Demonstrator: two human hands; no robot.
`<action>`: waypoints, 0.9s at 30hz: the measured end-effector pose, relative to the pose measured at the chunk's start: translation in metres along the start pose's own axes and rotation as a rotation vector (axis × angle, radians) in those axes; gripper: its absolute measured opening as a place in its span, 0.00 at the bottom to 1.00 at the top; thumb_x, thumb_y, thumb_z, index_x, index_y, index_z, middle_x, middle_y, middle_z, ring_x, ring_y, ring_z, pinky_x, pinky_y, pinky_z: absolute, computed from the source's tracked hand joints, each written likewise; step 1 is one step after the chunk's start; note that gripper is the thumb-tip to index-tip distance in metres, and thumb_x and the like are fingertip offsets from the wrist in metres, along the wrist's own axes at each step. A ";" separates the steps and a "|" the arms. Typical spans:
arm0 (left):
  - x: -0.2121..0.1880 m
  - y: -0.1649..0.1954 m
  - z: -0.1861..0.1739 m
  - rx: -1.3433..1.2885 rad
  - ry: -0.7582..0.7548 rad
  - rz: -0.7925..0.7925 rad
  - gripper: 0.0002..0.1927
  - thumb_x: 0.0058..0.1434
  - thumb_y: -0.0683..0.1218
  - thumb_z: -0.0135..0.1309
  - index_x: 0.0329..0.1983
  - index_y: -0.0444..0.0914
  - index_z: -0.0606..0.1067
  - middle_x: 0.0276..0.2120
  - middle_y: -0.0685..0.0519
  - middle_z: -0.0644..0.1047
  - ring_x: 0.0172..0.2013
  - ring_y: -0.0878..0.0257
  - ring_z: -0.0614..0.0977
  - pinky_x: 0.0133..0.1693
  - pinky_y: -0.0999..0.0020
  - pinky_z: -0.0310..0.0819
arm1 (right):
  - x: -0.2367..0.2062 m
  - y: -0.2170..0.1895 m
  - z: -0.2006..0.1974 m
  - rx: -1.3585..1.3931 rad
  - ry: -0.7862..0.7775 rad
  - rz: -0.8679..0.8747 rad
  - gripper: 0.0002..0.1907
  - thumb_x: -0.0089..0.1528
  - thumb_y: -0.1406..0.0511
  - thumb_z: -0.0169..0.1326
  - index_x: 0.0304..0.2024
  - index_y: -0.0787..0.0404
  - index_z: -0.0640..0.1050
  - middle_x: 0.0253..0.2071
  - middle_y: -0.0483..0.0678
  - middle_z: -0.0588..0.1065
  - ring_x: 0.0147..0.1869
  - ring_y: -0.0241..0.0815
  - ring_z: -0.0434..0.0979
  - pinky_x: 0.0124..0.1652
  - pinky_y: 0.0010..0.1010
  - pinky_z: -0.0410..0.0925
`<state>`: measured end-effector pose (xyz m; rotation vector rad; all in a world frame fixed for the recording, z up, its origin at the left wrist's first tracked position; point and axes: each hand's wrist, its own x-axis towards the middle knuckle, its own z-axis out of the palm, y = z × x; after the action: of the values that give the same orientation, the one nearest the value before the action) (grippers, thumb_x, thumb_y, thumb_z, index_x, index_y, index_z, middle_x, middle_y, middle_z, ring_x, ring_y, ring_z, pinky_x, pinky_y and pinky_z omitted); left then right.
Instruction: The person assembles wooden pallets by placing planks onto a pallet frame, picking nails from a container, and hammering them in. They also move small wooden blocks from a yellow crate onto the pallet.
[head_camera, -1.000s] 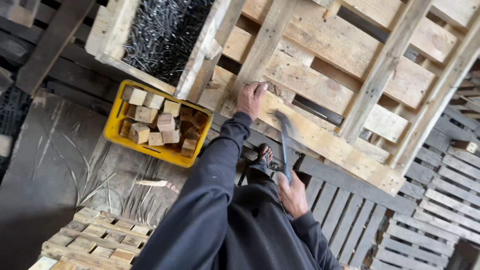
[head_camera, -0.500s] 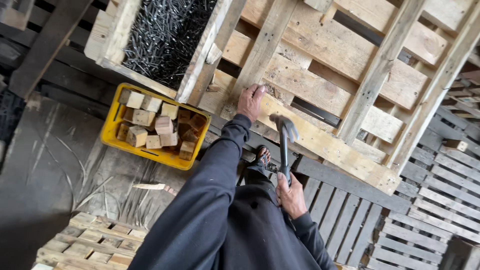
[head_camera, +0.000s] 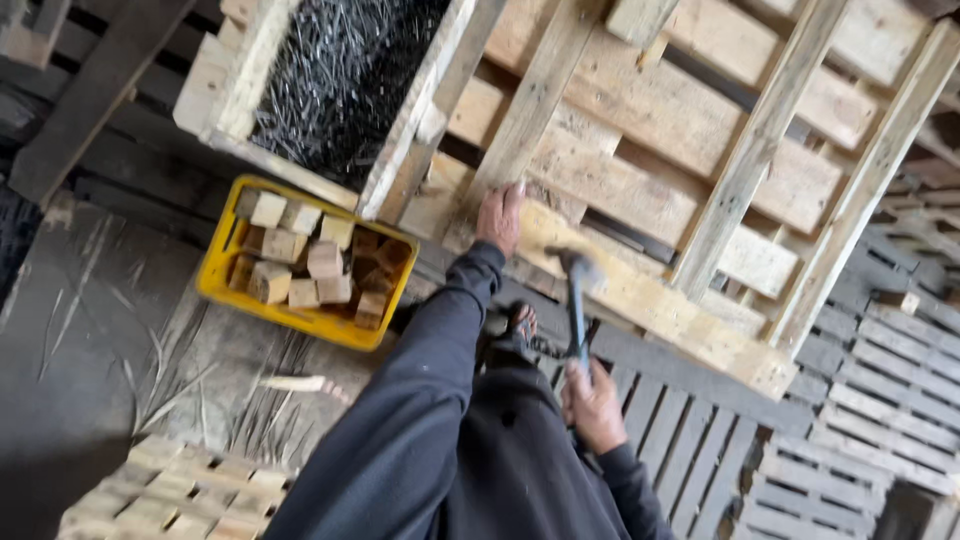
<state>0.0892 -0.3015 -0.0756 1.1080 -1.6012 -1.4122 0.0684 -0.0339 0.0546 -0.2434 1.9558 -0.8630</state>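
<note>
Spreading across most of the view, the wooden pallet lies tilted with its slats and cross boards facing up, more stacked pallets to the right. Above the yellow crate sits a wooden box of dark nails, and the yellow crate itself holds short wood blocks, on the grey floor beside the pallet's near edge.

The left hand rests flat on the pallet's near board, fingers together and pressed down on the wood; whether it pinches a nail I cannot tell. The right hand has its fingers clamped round the handle of a hammer, whose blurred head hangs just above that same board, close to the left hand.

This looks like the nailing step, a stroke in mid-swing. As I judge it, the next move calls for the head to land square on the board near the left hand while those fingers stay clear of the strike, and for the board to be held steady.
</note>
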 end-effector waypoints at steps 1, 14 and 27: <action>-0.001 0.001 0.002 0.052 0.010 -0.075 0.25 0.76 0.57 0.41 0.46 0.32 0.78 0.40 0.38 0.78 0.42 0.45 0.78 0.47 0.55 0.70 | -0.002 -0.006 -0.004 0.017 0.057 -0.022 0.16 0.68 0.56 0.49 0.40 0.63 0.72 0.21 0.46 0.70 0.18 0.36 0.66 0.20 0.29 0.61; -0.002 0.011 -0.001 -0.060 0.011 -0.072 0.22 0.74 0.55 0.42 0.40 0.37 0.82 0.38 0.43 0.83 0.41 0.45 0.80 0.47 0.54 0.73 | 0.014 0.004 -0.022 -0.081 0.022 -0.252 0.17 0.66 0.56 0.53 0.44 0.63 0.73 0.25 0.47 0.72 0.24 0.36 0.68 0.24 0.31 0.64; -0.005 -0.006 0.010 0.595 0.051 0.338 0.14 0.75 0.45 0.41 0.52 0.41 0.78 0.46 0.46 0.79 0.43 0.45 0.80 0.47 0.51 0.73 | 0.080 0.038 -0.068 -0.337 -0.086 -0.158 0.23 0.64 0.50 0.53 0.39 0.65 0.76 0.20 0.53 0.73 0.23 0.43 0.72 0.25 0.40 0.67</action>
<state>0.0832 -0.2934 -0.0825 1.1045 -2.1209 -0.6952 -0.0239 -0.0136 -0.0051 -0.6293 2.0130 -0.6062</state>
